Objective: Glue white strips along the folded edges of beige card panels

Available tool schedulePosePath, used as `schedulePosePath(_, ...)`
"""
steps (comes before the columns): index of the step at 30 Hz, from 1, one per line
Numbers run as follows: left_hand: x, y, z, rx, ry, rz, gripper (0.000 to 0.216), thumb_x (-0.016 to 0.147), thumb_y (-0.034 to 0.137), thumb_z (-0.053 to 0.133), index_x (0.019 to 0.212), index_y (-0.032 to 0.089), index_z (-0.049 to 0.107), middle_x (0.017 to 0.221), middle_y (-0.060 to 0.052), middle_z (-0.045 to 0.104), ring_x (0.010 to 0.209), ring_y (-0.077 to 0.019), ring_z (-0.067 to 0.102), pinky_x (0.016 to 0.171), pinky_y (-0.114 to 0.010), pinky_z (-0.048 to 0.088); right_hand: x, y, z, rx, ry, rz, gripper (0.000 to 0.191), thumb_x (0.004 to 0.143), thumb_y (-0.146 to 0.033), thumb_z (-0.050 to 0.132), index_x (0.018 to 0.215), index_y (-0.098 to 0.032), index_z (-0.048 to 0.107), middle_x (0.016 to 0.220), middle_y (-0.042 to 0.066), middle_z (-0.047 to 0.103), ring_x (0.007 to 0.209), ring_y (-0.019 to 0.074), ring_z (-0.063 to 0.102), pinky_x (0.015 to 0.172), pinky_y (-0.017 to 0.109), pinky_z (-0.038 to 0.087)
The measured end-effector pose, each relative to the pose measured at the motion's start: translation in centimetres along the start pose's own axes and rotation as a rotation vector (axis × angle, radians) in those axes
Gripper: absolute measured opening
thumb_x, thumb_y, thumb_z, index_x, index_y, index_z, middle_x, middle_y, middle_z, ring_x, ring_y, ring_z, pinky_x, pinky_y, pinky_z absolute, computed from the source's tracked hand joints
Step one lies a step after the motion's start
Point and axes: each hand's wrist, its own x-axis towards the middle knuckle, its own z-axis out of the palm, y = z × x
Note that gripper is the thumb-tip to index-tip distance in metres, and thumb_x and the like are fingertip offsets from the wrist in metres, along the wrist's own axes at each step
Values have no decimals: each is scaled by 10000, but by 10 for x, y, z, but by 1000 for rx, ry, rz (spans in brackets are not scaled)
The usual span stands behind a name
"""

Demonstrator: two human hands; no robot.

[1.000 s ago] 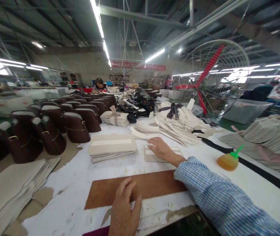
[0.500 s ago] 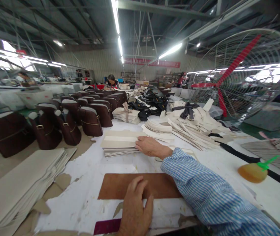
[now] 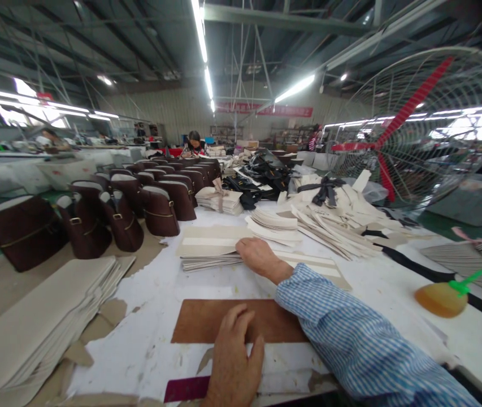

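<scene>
My left hand [image 3: 236, 353] lies with its thumb apart from its fingers, the fingertips resting on a flat brown leather piece [image 3: 196, 322]. Farther out, my right hand [image 3: 261, 259] has its fingers curled over the right end of the top panel [image 3: 211, 240] of a beige stack, pinching that edge. The panel carries a paler strip along its length. Beside my right wrist lies another beige panel [image 3: 321, 268] with a pale strip, partly behind the sleeve. A purple strip [image 3: 186, 389] sits left of my left wrist.
Several dark brown bags [image 3: 160, 209] stand in rows at left, behind a long stack of beige sheets [image 3: 50, 316]. Loose beige pieces [image 3: 338, 226] and black pieces [image 3: 261, 175] are heaped beyond. A large fan [image 3: 414, 130] and an orange-coloured pouch with a green top [image 3: 442, 298] are at right.
My right hand stays at the stack, its fingers more bent on the top panel's end. The right forearm has shifted slightly, showing more of the panel beside it. The left hand rests unchanged.
</scene>
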Motion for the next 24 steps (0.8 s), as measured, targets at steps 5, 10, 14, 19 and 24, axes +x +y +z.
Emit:
schedulePosePath(5, 4, 2, -3, 20, -3, 23, 366, 849, 217, 583, 1195, 170, 693, 1311, -154, 682, 1221, -299, 660, 1041, -543, 569, -5, 9, -18, 83, 128, 63, 300, 1065, -263, 462, 1071, -181, 751, 1123, 107, 778, 1046, 228, 725, 917, 323, 563)
schedulePosePath(10, 8, 7, -8, 65, -36, 72, 323, 867, 173, 591, 1176, 162, 684, 1213, -142, 723, 1141, -285, 690, 1009, -522, 584, -49, 18, -53, 173, 453, 130, 373, 1083, -225, 390, 1293, -157, 691, 1353, 148, 700, 1287, 248, 630, 1127, 430, 488)
schedulePosePath(14, -9, 21, -21, 2, -181, 169, 254, 924, 192, 588, 1156, 221, 688, 1164, -77, 751, 1084, -235, 707, 977, -423, 593, -127, 11, -57, 234, 573, -58, 318, 1031, -145, 486, 1249, -192, 713, 1276, 123, 744, 1222, 241, 681, 1079, 437, 550)
schedulePosePath(19, -37, 43, -43, -78, -448, 460, 170, 987, 168, 544, 1076, 239, 670, 992, -12, 769, 876, -157, 713, 786, -276, 590, -222, -12, -26, 218, 162, -233, 289, 968, -73, 505, 1166, -123, 711, 1183, 151, 769, 1094, 255, 736, 967, 405, 626)
schedulePosePath(24, -36, 47, -37, 28, -311, 548, 200, 986, 132, 544, 1134, 207, 655, 1088, -47, 754, 1006, -171, 694, 932, -312, 585, -251, -31, -15, 197, 106, -112, 328, 948, -62, 478, 1193, -118, 689, 1249, 171, 733, 1169, 268, 699, 1041, 418, 588)
